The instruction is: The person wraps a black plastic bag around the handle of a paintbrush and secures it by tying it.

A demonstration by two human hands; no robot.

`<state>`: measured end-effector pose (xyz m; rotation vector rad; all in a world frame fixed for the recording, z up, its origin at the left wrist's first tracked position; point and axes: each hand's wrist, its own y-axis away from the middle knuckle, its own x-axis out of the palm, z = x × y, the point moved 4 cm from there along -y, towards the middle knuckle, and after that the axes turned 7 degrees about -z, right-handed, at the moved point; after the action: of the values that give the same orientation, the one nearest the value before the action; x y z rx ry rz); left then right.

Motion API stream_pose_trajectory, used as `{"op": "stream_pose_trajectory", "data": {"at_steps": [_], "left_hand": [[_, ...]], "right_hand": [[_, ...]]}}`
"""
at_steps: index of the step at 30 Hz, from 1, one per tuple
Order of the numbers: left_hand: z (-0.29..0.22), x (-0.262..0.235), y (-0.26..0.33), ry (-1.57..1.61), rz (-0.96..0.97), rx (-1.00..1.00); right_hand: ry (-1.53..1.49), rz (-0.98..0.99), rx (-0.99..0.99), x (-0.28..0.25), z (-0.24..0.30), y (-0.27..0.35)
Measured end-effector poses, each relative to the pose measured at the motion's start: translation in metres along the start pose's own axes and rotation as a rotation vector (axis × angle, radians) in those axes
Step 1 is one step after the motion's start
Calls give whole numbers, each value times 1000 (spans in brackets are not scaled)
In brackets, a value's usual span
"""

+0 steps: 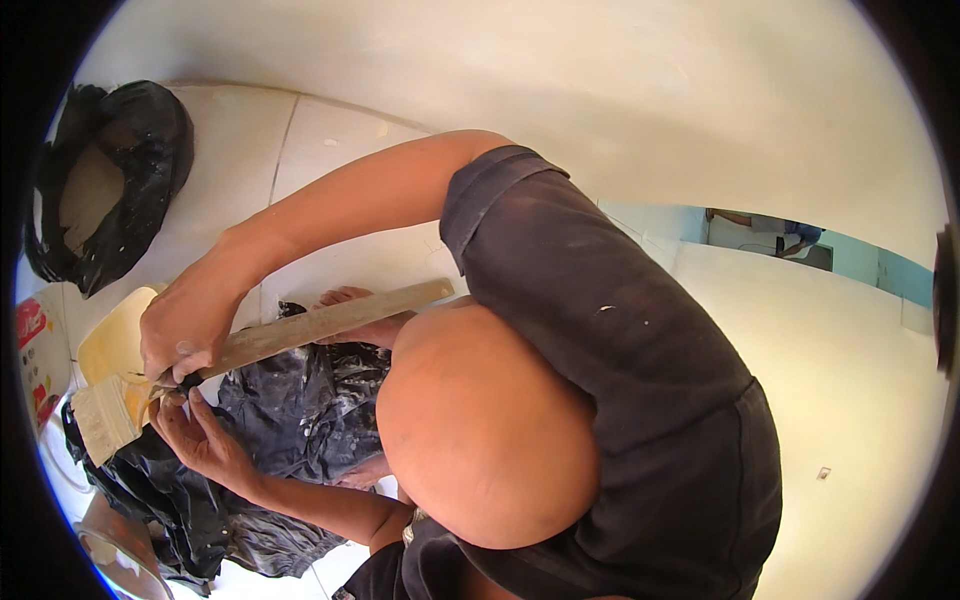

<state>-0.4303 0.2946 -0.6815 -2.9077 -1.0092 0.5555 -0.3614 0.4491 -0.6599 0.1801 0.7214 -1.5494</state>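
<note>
My right hand (185, 330) comes in from above, its fingers closed at the left end of a long flat blade (330, 325). A dark piece shows between the fingers there. From below, my left hand (205, 440) meets it, thumb and fingers curled together; what they pinch is hidden. A broad brush (105, 420) with pale bristles and an orange band is right beside the fingertips. I cannot tell which hand, if any, holds it. Behind the right hand stands a pale yellow container (115, 335). Below the blade spreads a crumpled black plastic sheet (300, 405) with white smears.
A black plastic-lined tub (165, 150) stands at upper left on pale floor tiles (235, 130). A white bucket with red print (40, 350) is at the left edge, a greyish bucket (125, 550) at lower left. My bent knee (490, 430) is close beside the blade. A pale wall (600, 80) runs along the top.
</note>
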Motion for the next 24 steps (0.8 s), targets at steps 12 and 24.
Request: {"op": "stream_pose_trajectory", "data": {"at_steps": [12, 24], "left_hand": [[-15, 11, -11, -11, -207, -140], [-3, 0, 8, 94, -301, -93]], "right_hand": [[-56, -248, 195, -4, -15, 16], [61, -119, 171, 2, 20, -5]]}}
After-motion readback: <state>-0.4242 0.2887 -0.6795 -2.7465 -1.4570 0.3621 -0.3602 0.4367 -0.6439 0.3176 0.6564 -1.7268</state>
